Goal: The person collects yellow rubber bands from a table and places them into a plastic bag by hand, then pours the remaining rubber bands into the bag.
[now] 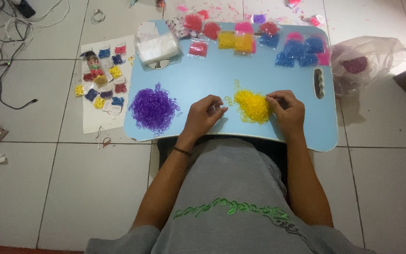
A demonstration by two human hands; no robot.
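White tile floor (48, 178), seated person in grey shirt (231, 207) at bottom, head and legs out of frame. Light blue lap table (240, 75) across the lap; its near edge partly hidden by the forearms and shirt, legs not visible.

Far edge of table: row of small clear bags of bands (245, 40), red, yellow, pink, blue; some overlap so count unclear. Far left corner: stack of empty clear bags (158, 47) covering something round underneath, can't tell what.

Left of table on floor: white paper sheet (104, 84) with more small filled bags and a bottle-like item, details too small. Right of table: crumpled plastic bag (367, 59) with something dark purple inside, blurry. Cables (5, 42) at top left, cut off by frame.

Purple band pile (154, 109) near left near corner. Yellow band pile (252, 106) near the middle of the near edge, between the hands.

Left hand (205, 115) just left of yellow pile, fingers curled in, pinching something tiny and clear; can't make out what. Right hand (285, 108) touching the right side of yellow pile, fingertips pinched narrow on yellow bands. Dark wristband (182, 151) on left wrist.
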